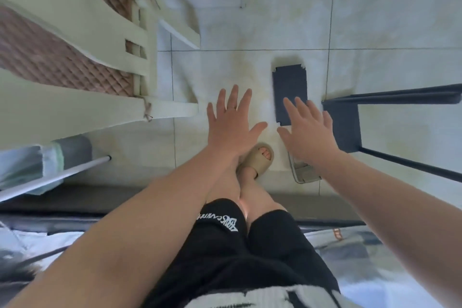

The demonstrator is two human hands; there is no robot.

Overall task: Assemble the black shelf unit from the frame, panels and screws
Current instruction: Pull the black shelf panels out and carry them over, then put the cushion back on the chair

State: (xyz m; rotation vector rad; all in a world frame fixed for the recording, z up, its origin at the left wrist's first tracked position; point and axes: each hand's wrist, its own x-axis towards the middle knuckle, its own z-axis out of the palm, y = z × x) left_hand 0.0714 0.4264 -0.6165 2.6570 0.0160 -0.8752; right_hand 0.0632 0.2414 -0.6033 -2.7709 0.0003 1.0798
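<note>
A dark rectangular panel with notched corners lies flat on the pale floor tiles. The black shelf frame lies on its side to the right, with a panel fitted at its near end and bars running off to the right. My left hand is stretched out above the floor with fingers spread, holding nothing, left of the loose panel. Over the panel's near edge my right hand is also spread and empty. A small clear bag, contents unclear, lies on the floor partly under my right wrist.
Cream chairs with quilted brown cushions fill the left side. A white pole with a grey-green mop head lies at lower left. My legs in black shorts and a beige slipper are below the hands. I sit on a bed edge.
</note>
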